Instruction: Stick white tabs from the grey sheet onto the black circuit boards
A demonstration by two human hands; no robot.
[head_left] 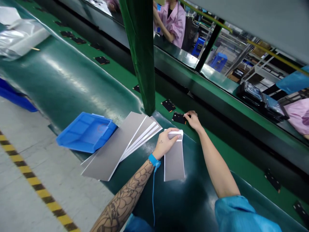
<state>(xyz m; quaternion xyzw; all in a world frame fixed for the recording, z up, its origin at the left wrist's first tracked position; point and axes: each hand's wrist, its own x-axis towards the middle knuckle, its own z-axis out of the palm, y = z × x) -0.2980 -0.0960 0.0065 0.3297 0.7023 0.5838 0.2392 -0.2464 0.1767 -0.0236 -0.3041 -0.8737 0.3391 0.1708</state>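
Note:
My left hand (pixel 166 141), with a blue corded band at the wrist, is closed on the far end of a grey sheet strip (pixel 174 164) with white edges. That end curls up under my fingers, while the rest lies flat on the green bench. My right hand (pixel 193 120) reaches over the green belt and pinches the right edge of a flat black circuit board (pixel 179 118). A second black circuit board (pixel 168 105) lies just beyond it, apart from my fingers. Left of my left hand, several more grey strips (pixel 120 145) lie fanned out in a stack.
A blue plastic bin (pixel 87 132) stands by the stack at the bench edge. A green-wrapped post (pixel 142 58) rises beside the belt (pixel 116 72), which carries more black boards. Clear plastic wrapping (pixel 21 37) lies far left. Across the line, a person in pink (pixel 177 22) is at work.

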